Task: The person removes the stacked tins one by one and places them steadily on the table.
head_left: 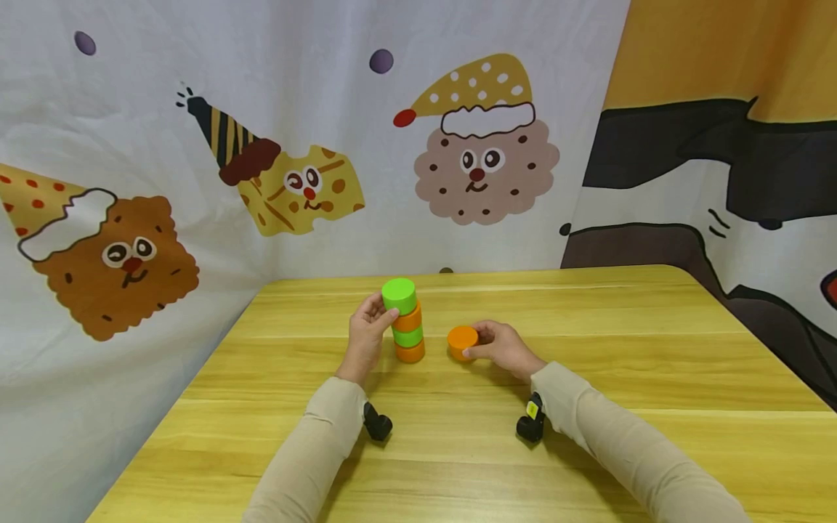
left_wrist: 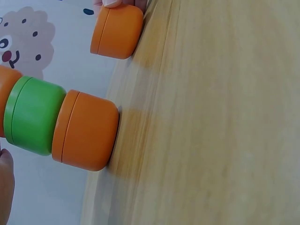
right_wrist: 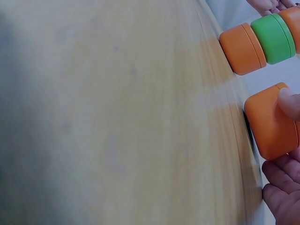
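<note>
A column of small round lidded jars stands upright on the table. From the bottom they are an orange jar (head_left: 410, 353), a green jar (head_left: 408, 336), a second orange jar (head_left: 409, 319) and a second green jar (head_left: 399, 296). My left hand (head_left: 366, 335) holds the top green jar from the left, its thumb at the lower rim. To the right of the column, my right hand (head_left: 507, 350) grips a separate orange jar (right_wrist: 269, 123) between thumb and fingers, at or just over the tabletop. The left wrist view shows the column's lower jars and this separate jar (left_wrist: 119, 33).
The wooden table (head_left: 458, 450) reaches back to a white curtain (head_left: 314, 65) printed with cartoon biscuits and cheese. A dark wrist camera (head_left: 377, 423) sits on the left sleeve, another camera (head_left: 532, 419) on the right one.
</note>
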### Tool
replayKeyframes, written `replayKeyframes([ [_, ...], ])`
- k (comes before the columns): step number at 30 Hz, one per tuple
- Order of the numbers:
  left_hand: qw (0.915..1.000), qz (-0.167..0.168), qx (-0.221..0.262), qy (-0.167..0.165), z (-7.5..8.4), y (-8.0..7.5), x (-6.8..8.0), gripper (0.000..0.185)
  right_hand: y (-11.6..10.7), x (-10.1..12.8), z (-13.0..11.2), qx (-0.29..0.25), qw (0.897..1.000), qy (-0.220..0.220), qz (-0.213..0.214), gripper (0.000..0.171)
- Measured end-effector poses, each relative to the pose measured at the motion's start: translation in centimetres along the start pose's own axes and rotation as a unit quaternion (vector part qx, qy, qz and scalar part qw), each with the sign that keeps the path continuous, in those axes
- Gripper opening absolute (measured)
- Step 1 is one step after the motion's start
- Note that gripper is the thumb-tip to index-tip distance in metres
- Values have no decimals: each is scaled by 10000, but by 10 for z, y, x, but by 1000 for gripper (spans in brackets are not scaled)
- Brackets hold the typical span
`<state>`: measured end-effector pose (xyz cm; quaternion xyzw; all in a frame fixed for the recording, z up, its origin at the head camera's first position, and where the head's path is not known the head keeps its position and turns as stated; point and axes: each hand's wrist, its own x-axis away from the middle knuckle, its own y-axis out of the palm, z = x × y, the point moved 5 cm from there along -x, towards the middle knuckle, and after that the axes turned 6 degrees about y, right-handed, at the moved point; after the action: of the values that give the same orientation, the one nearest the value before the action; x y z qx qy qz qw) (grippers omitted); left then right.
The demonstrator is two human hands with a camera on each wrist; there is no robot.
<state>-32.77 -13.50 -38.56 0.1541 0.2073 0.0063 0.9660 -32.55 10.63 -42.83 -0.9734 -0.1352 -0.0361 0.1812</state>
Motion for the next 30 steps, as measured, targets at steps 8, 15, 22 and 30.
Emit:
replayKeyframes([
  [8,9999,-78,-71,46,0,2,-1,38,-3,2,-3,116,9999,66,30,47],
  [15,10000,-62,-61,43,0,2,0,39,-3,1,-2,65,9998,205,0,46],
  [22,10000,-17,-48,8,-2,1,-1,39,-3,1,-1,31,9998,171,-77,52],
  [30,9999,-91,40,-79,-1,1,-1,44,-8,0,-13,90,9992,337,-175,77],
])
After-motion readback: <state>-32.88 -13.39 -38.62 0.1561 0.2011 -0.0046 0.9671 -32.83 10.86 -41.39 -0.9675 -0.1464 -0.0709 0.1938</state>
